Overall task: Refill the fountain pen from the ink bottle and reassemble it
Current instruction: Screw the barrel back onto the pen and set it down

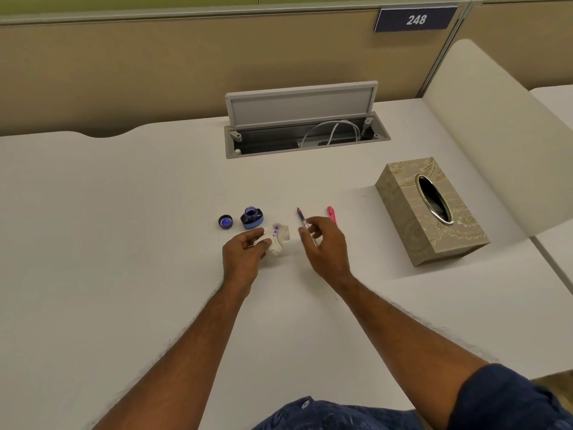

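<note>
An open ink bottle [251, 217] with blue ink stands on the white desk, its cap [225, 221] lying upturned just to its left. My left hand [246, 251] grips a crumpled white tissue [279, 235] stained with blue ink. To the right, the pen's nib section with its ink converter [301, 217] lies on the desk, nib pointing away. My right hand [325, 243] hovers over its near end with fingers curled and apart; whether they touch it is unclear. A pink pen part [331, 212] lies just beyond my right hand, partly hidden by it.
A patterned tissue box [431, 209] stands at the right. An open cable hatch [305, 131] with a raised lid and white cables sits at the back of the desk. A curved white divider [483, 125] borders the right side.
</note>
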Demonstrator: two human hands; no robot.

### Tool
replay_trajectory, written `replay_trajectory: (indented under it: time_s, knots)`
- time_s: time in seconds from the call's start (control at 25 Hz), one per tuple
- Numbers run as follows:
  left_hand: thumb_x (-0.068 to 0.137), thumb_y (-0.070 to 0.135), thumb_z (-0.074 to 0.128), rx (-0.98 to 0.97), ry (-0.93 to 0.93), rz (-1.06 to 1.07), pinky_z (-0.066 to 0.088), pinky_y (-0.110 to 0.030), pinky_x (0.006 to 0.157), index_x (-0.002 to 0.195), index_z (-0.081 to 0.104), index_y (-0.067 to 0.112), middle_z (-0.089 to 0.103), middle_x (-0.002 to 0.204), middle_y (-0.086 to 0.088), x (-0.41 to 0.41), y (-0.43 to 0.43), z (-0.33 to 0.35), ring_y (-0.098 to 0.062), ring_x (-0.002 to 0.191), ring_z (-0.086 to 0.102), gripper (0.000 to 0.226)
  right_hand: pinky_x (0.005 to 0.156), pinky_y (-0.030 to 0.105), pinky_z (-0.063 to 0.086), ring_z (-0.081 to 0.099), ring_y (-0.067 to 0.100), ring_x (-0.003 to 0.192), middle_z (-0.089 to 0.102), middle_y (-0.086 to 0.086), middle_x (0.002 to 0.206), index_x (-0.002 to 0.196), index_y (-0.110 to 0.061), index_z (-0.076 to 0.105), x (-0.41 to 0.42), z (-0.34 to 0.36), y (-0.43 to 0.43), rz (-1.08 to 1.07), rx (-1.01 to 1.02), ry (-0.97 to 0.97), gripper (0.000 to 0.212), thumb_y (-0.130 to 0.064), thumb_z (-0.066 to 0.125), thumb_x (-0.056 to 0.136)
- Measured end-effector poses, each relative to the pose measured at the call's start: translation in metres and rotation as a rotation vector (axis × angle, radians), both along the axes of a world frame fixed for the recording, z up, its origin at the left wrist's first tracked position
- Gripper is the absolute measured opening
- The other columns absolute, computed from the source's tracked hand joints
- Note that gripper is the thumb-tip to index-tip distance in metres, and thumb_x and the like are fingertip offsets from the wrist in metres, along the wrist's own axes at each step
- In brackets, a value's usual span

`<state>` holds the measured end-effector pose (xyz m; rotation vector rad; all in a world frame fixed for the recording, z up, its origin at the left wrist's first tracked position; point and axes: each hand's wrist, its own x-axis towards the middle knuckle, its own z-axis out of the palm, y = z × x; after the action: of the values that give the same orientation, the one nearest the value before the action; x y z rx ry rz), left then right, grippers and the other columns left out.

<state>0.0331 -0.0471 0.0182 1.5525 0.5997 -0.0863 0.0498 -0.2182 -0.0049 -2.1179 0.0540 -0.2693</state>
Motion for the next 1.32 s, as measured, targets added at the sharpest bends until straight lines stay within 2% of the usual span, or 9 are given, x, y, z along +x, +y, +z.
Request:
replay_trajectory:
  time_s: [0.08,0.16,0.32,0.44,0.56,0.8,1.12,1.24,1.32]
  knots:
    - [0.081,0.009,0.073,-0.010,0.000,-0.015,0.058,-0.027,0.080,0.116,0.068,0.009,0.071,0.104,-0.003,-0.001,-0.004,0.002,-0.011,0.089,0.068,0.035,0.070,0.014,0.047,0.061,0.007,0.085,0.063,-0.004,0.105,0.121,-0.015,0.058,-0.009,0.010,0.003,0.183,0.078,0.037,0.043,-0.031,0.073,0.083]
    - [0.081,0.010,0.073,-0.024,-0.003,-0.039,0.058,-0.028,0.080,0.115,0.068,0.009,0.072,0.104,-0.006,-0.004,-0.009,0.002,-0.016,0.091,0.070,0.035,0.075,0.014,0.050,0.062,0.008,0.090,0.061,-0.004,0.115,0.128,-0.017,0.054,-0.021,0.013,0.006,0.264,0.077,0.067,0.057,-0.035,0.078,0.079]
    - [0.080,0.010,0.074,-0.083,-0.001,-0.106,0.059,-0.032,0.083,0.114,0.068,0.007,0.072,0.104,-0.009,-0.014,-0.025,0.005,-0.019,0.089,0.072,0.035,0.076,0.013,0.052,0.061,0.008,0.093,0.063,-0.001,0.112,0.126,-0.015,0.058,-0.042,0.010,0.005,0.236,0.093,-0.009,0.053,-0.026,0.080,0.078]
    - [0.083,0.012,0.072,-0.113,0.000,-0.199,0.059,-0.032,0.085,0.113,0.069,0.006,0.073,0.099,-0.002,-0.026,-0.039,0.007,-0.016,0.087,0.073,0.031,0.075,0.013,0.054,0.061,0.009,0.093,0.066,0.003,0.110,0.123,-0.009,0.062,-0.060,0.008,-0.006,0.155,0.043,-0.066,0.044,-0.019,0.075,0.082]
    - [0.089,0.014,0.064,-0.093,-0.031,-0.401,0.057,-0.031,0.088,0.114,0.070,0.008,0.075,0.102,-0.002,-0.040,-0.056,0.006,-0.015,0.092,0.073,0.026,0.071,0.021,0.057,0.064,0.013,0.089,0.070,0.005,0.105,0.117,-0.009,0.068,-0.084,0.008,-0.022,0.037,-0.010,-0.108,0.032,-0.018,0.070,0.086]
    - [0.096,0.013,0.051,-0.026,-0.075,-0.832,0.058,-0.030,0.085,0.112,0.071,0.016,0.073,0.107,0.000,-0.072,-0.115,0.015,-0.015,0.099,0.069,0.025,0.070,0.015,0.049,0.063,0.009,0.082,0.072,0.002,0.093,0.107,-0.012,0.074,-0.140,-0.003,-0.071,-0.284,0.057,-0.067,0.023,-0.016,0.067,0.086]
    - [0.087,0.023,0.068,0.163,-0.141,-1.059,0.061,-0.030,0.073,0.104,0.074,0.014,0.075,0.092,-0.001,-0.113,-0.258,0.011,-0.016,0.082,0.071,0.020,0.068,0.028,0.056,0.066,0.008,0.076,0.071,-0.006,0.090,0.093,-0.016,0.073,-0.219,0.003,-0.201,-0.560,0.142,0.039,0.011,-0.011,0.067,0.086]
    - [0.085,0.027,0.070,0.227,-0.177,-1.158,0.059,-0.024,0.067,0.100,0.074,0.014,0.074,0.089,0.001,-0.132,-0.329,0.008,-0.014,0.079,0.071,0.020,0.069,0.023,0.056,0.065,0.006,0.077,0.070,-0.005,0.092,0.093,-0.014,0.075,-0.255,0.000,-0.264,-0.682,0.131,0.021,0.011,-0.009,0.068,0.085]
    - [0.086,0.028,0.069,0.255,-0.202,-1.216,0.059,-0.026,0.070,0.099,0.074,0.014,0.074,0.092,0.001,-0.144,-0.374,0.005,-0.013,0.080,0.070,0.020,0.071,0.019,0.053,0.063,0.005,0.081,0.069,-0.002,0.089,0.089,-0.010,0.075,-0.280,-0.004,-0.307,-0.770,0.072,0.005,0.013,-0.002,0.067,0.083]
